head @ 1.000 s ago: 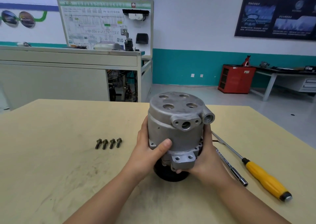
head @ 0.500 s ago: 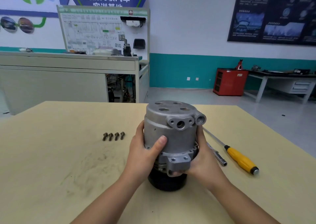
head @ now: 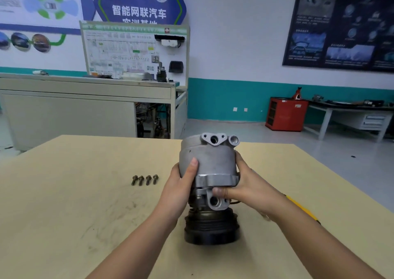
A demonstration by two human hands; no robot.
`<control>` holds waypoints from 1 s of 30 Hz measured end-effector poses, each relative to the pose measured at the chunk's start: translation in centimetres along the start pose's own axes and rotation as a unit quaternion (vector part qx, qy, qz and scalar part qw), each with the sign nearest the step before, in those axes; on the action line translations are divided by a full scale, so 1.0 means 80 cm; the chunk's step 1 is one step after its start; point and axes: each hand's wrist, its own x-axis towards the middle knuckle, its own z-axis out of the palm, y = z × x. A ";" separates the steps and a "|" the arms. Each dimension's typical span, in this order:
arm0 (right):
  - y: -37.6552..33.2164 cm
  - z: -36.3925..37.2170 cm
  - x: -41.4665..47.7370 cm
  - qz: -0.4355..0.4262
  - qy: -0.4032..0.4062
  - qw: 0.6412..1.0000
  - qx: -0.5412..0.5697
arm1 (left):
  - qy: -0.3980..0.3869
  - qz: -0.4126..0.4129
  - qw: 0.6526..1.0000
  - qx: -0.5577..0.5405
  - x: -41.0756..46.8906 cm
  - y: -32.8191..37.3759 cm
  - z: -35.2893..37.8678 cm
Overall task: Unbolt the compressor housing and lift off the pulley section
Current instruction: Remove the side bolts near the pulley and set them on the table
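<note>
While the pulley section [head: 211, 229] sat flat on the worktop [head: 64, 193], the housing [head: 207, 161] stood straight up on it. L hand [head: 181, 185] curled round the housing's left side, R hand [head: 249, 185] gripped its right edge, thumb under. 4 bolts [head: 145, 180] lay left of it.

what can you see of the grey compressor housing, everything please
The compressor housing is a grey cast-metal drum, upright, with a holed port flange and a round boss at its top rim and a wider collar at its base. The left hand grips its left side, thumb on the front; the right hand holds the right side, thumb under the collar. It sits over the black pulley on the table.
</note>
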 end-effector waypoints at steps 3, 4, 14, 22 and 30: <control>0.006 0.003 0.011 0.005 0.017 1.000 0.007 | 0.012 0.002 1.000 0.004 0.017 -0.004 0.002; 0.007 0.003 0.016 0.012 0.020 1.000 0.017 | 0.014 0.007 1.000 0.004 0.023 -0.005 0.002; 0.028 0.008 0.038 0.089 0.043 0.989 0.112 | -0.029 -0.043 0.998 0.025 0.056 -0.013 0.006; 0.044 -0.013 0.008 0.063 -0.005 0.995 0.078 | -0.090 0.008 0.988 0.128 0.054 -0.008 0.001; 0.068 -0.010 -0.005 0.011 0.048 0.999 0.009 | -0.119 0.065 0.966 0.221 0.057 -0.003 -0.001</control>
